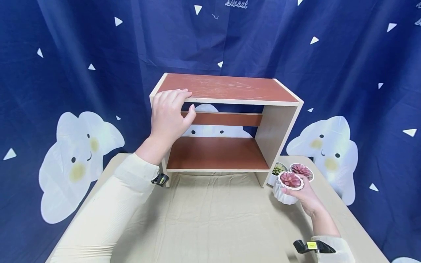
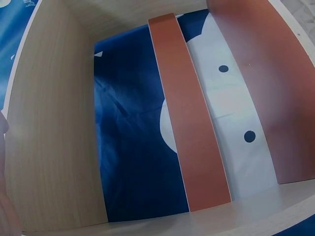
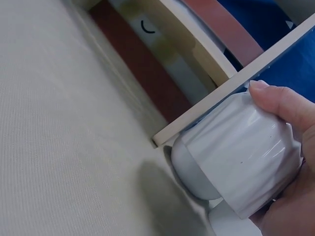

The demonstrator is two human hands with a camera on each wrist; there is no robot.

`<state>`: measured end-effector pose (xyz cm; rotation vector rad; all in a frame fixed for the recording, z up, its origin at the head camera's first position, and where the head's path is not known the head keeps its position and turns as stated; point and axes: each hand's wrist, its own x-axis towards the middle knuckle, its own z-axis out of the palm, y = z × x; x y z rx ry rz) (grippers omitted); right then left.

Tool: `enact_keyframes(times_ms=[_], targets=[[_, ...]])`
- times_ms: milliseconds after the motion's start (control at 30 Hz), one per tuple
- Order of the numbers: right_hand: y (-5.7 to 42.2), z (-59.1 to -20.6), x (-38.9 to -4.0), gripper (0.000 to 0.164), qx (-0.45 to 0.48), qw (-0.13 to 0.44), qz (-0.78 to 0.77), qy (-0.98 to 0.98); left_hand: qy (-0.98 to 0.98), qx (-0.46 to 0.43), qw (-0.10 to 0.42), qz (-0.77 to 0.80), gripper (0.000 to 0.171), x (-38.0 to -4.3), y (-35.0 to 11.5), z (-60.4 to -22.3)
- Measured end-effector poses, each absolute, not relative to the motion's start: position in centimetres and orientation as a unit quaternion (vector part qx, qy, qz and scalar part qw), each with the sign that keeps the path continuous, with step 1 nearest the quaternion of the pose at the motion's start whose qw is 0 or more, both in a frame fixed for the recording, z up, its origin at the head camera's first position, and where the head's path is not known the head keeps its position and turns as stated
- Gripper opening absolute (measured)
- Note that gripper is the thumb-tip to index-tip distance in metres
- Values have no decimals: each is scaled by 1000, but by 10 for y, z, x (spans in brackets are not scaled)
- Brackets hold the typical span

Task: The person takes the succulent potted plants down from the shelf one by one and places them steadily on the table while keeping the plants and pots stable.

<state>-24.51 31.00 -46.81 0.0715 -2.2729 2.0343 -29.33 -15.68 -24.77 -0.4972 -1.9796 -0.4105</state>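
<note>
My right hand (image 1: 307, 195) grips a white ribbed pot with a red succulent (image 1: 291, 179), thumb and fingers around its side. In the right wrist view the held pot (image 3: 246, 152) is tilted, and its shadow falls on the cloth. Right behind it are a second potted red succulent (image 1: 302, 170) and a green succulent in a white pot (image 1: 279, 169), beside the shelf's right leg. My left hand (image 1: 169, 113) rests at the top left front corner of a small wooden shelf (image 1: 227, 87), fingers over the red-brown top, thumb apart below the front edge.
The shelf has a lower red-brown board (image 1: 217, 153) and a narrow back rail (image 1: 227, 119). It stands on a table with a beige cloth (image 1: 217, 215). A blue curtain (image 1: 250, 44) with white clouds hangs behind.
</note>
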Motion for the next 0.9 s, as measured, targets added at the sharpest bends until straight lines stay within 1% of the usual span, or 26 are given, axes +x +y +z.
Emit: enact_keyframes(times_ms=[133,367,600,900], targets=[[311,-471,-245,69,25,46,664,-746,-821,-205,505,-169,40,-294,-157,-248],[312,-477,-243,65,48,54,673,-736,-820,-206,506,-170,40,-293,-157,-247],[312,-479,-242,73,19,43,665,-745,-818,-205,510,-171,39,-293,-157,-247],[311,-487,-242,68,2,53,680,-732,-817,-208,511,-171,39,-294,-156,-248]])
